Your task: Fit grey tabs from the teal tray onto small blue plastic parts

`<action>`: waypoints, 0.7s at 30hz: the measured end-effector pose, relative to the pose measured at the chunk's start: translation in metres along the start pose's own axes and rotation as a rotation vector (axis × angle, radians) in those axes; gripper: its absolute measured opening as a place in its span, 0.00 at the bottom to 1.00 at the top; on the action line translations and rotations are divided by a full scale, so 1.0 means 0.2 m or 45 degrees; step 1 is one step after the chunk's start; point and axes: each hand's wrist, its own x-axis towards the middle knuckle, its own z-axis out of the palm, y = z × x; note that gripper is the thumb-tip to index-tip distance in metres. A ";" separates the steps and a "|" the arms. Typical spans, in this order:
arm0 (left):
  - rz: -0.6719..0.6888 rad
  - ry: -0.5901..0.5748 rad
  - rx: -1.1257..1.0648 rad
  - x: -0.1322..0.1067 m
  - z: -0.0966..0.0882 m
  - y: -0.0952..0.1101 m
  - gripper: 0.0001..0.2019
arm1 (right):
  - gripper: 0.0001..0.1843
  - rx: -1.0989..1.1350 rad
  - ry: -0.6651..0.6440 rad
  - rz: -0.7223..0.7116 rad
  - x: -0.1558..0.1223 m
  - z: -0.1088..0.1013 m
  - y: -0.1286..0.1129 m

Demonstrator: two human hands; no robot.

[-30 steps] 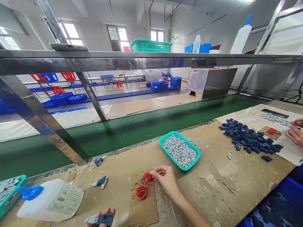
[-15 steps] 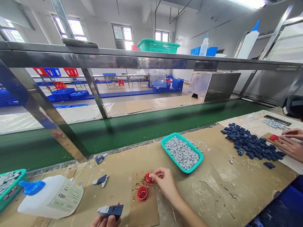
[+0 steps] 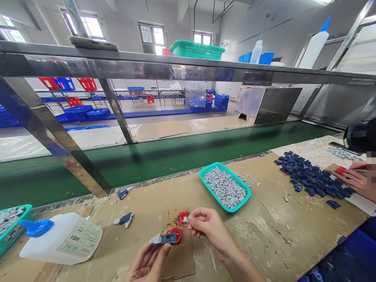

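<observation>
Along the bottom of the frame, the left hand (image 3: 148, 262) has risen, gripping a blue part (image 3: 166, 238) above the cardboard (image 3: 182, 266), while the right hand (image 3: 210, 229) pinches a gray piece (image 3: 187, 219) at a red cap (image 3: 182, 216).

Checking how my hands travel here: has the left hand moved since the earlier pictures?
Yes: the left hand has moved right and forward against the fixed cardboard sheet, carrying the dark blue part, which now lies over the sheet's left side.

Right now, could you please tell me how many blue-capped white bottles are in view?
3: one bottle lying on the bench at left, two upright above the rail, centre and right. Others may be hidden.
</observation>
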 end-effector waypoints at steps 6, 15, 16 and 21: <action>-0.002 -0.022 0.059 -0.05 0.06 0.03 0.21 | 0.23 -0.071 -0.104 -0.036 -0.04 0.03 -0.01; 0.086 0.011 0.087 -0.07 0.08 0.02 0.18 | 0.26 -0.200 -0.107 0.031 -0.04 0.05 -0.01; 0.099 0.015 0.093 -0.07 0.08 0.02 0.18 | 0.25 -0.218 -0.096 0.033 -0.04 0.05 -0.01; 0.168 -0.055 0.117 -0.07 0.07 0.02 0.17 | 0.23 -0.318 -0.076 0.015 -0.04 0.04 0.00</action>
